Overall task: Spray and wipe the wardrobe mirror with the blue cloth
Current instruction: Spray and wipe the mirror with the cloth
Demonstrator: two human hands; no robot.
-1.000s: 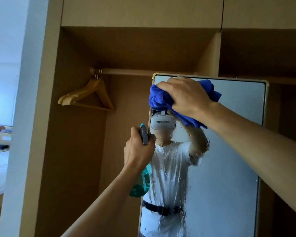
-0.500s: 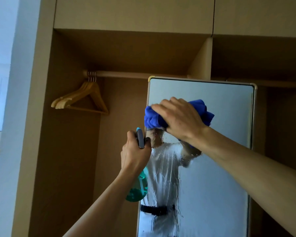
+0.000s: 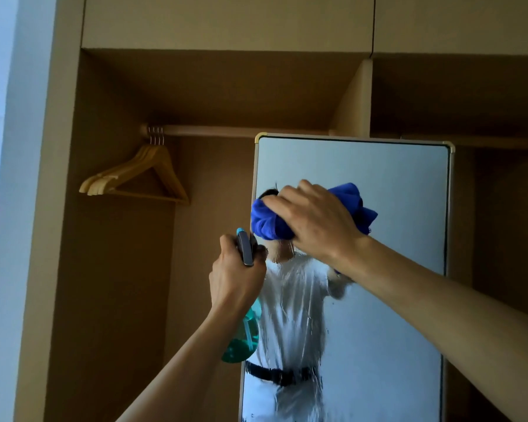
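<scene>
One mirror [image 3: 393, 184], one blue cloth [image 3: 265, 222], one spray bottle [image 3: 241, 341], one rail [image 3: 241, 131].

Mirror [image 3: 393, 193]: tall, upright, thin pale frame w/ rounded corners; upper glass clear, lower-left streaked w/ wet runs. Blue cloth [image 3: 265, 220]: bunched, pressed on glass near mirror's upper-left edge. Spray bottle [image 3: 241, 342]: teal, grey head, upright, just beside mirror's left edge.

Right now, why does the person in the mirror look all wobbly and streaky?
Head view: wet streaks on the mirror smear the reflection below the cloth, which the right hand holds to the glass; above it the glass looks smooth. Head view: the wardrobe is dim, and daylight whitens the left edge. The left hand gripping the bottle looks sharp.
</scene>
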